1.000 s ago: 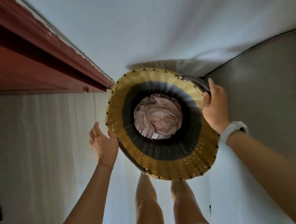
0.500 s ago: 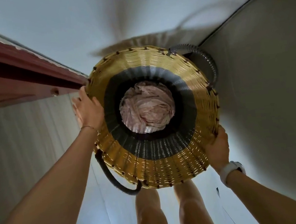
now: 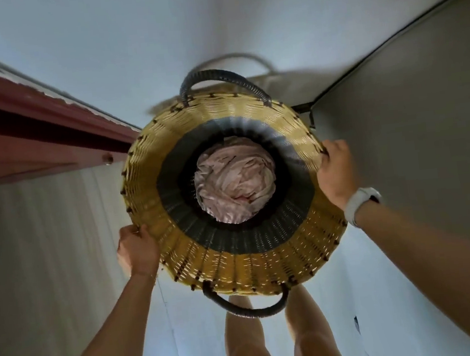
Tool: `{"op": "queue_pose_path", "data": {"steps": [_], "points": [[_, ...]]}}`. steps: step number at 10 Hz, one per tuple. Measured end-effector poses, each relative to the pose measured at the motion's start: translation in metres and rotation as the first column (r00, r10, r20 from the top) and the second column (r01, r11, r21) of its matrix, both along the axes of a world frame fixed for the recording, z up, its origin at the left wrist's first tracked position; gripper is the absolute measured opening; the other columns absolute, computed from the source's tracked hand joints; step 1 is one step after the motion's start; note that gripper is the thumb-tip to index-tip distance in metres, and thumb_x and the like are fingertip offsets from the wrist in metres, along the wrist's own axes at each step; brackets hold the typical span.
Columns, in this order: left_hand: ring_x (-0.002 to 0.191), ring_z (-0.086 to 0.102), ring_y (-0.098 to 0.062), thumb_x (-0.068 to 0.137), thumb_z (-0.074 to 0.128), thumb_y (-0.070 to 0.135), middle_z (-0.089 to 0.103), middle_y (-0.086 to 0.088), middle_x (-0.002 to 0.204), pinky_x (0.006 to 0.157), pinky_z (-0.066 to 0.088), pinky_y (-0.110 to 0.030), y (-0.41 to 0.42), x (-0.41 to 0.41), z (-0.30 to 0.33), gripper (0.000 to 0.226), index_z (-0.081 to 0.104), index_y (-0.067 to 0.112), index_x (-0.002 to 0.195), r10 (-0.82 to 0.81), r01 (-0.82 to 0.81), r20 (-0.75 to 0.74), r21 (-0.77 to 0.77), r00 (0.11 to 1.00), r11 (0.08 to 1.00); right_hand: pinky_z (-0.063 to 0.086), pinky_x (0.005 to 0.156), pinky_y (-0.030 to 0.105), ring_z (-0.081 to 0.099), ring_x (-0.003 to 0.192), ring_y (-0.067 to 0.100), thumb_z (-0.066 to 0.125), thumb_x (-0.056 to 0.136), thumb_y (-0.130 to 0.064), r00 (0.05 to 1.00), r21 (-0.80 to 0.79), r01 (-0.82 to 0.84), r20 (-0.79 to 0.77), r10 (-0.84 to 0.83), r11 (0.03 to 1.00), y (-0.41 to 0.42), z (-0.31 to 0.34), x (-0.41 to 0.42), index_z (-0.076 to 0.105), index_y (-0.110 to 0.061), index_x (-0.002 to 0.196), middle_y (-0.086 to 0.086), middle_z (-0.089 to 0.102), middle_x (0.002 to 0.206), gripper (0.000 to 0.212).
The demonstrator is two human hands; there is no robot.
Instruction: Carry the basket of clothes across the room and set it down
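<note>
A round woven basket [image 3: 173, 213], yellow with a dark grey band and two dark loop handles, fills the middle of the head view, seen from straight above. Pale pink crumpled clothes [image 3: 234, 180] lie at its bottom. My left hand [image 3: 137, 250] grips the rim at the lower left. My right hand [image 3: 336, 171], with a white watch on the wrist, grips the rim at the right. One handle points away from me, the other toward my legs. The basket's shadow falls on the white floor just beyond it.
A dark red door frame [image 3: 35, 135] runs along the left, close to the basket's rim. A grey wall [image 3: 426, 128] with a dark skirting line stands on the right. White floor [image 3: 155, 41] stretches ahead. My bare legs [image 3: 273, 333] are below the basket.
The basket has turned, so its handles now lie far and near instead of at the sides. Both hands have shifted along the rim: the left lower, the right higher.
</note>
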State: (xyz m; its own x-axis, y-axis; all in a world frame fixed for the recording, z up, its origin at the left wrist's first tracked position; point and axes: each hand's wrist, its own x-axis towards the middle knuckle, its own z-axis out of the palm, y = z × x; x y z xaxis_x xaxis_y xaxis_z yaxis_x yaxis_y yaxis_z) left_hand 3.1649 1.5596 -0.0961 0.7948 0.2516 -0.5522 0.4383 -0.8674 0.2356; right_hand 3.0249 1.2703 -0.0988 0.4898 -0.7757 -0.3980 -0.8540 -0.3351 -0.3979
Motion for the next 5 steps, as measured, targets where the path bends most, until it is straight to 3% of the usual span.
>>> {"op": "queue_pose_path", "data": {"steps": [2,3,4,5], "points": [[0.107,0.058,-0.042,0.094,0.044,0.028,0.060,-0.023,0.123,0.081,0.047,-0.041,0.010,-0.002,0.000,0.038,0.047,0.004,0.124,0.139,-0.144,-0.077,-0.060,0.987,0.988,0.037,0.083,0.027,0.051,0.109,0.036,0.036,0.093,-0.010,1.000,0.046,0.018,0.001,-0.018,0.999,-0.008,-0.002,0.006,0.051,-0.003,0.120,0.022,0.049,0.123,0.031],[0.107,0.059,-0.043,0.094,0.044,0.027,0.060,-0.024,0.123,0.086,0.048,-0.044,0.014,-0.005,0.003,0.039,0.047,0.003,0.124,0.133,-0.140,-0.090,-0.071,0.987,0.988,0.039,0.098,0.033,0.047,0.120,0.036,0.035,0.093,-0.010,0.996,0.125,0.086,-0.012,-0.085,0.988,-0.005,0.008,0.010,0.041,-0.010,0.133,0.021,0.039,0.135,0.040],[0.111,0.058,-0.041,0.094,0.041,0.030,0.060,-0.022,0.127,0.094,0.047,-0.047,0.011,-0.009,0.011,0.043,0.047,0.005,0.129,0.146,-0.155,-0.096,-0.096,0.985,0.983,0.036,0.110,0.042,0.036,0.134,0.023,0.040,0.093,-0.012,0.919,0.292,0.281,0.194,-0.344,0.914,0.012,0.062,0.035,0.029,-0.018,0.141,0.011,0.030,0.149,0.050],[0.115,0.056,-0.041,0.093,0.042,0.033,0.058,-0.020,0.131,0.097,0.047,-0.051,0.012,-0.013,0.012,0.047,0.045,0.009,0.133,0.181,-0.196,-0.139,-0.105,0.974,0.975,0.045,0.103,0.035,0.055,0.120,0.016,0.062,0.081,-0.028,0.727,0.627,0.178,0.435,-0.531,0.758,0.016,0.130,0.041,0.055,-0.017,0.122,0.002,0.058,0.129,0.043]]}}
